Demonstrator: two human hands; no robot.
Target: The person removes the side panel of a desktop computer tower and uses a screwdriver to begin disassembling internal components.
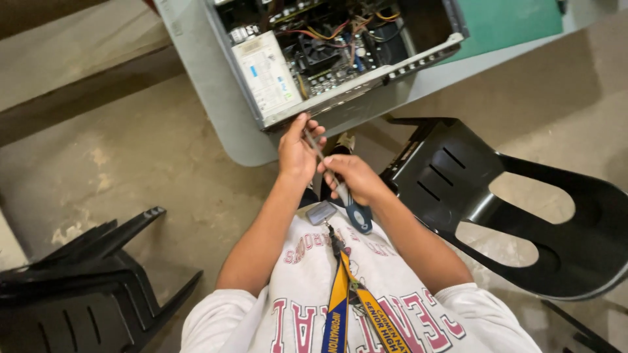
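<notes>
Looking down past the chest, a screwdriver (337, 186) with a blue-and-grey handle is held just below the near edge of an open desktop computer case (340, 52), which lies on its side on the grey counter (216, 111). The handle end is wrapped by the right hand (356, 180), grip closed around it, while the thin metal shaft is pinched near its tip by the fingers of the left hand (297, 150), so both grips are shut on the same tool. The tip sits right at the case's lower metal rim, touching or nearly so; it can't be told which from this angle.

Judging by that, the step in hand looks like the tip being lined up or steadied before it's put to a fastener on the case frame. The next move would probably call for the tip to be seated squarely, with the shaft kept guided by the left fingers so it doesn't skate off the rim.

Black plastic chairs are seen either side of the case: one (510, 202) right, one (85, 287) lower left.
</notes>
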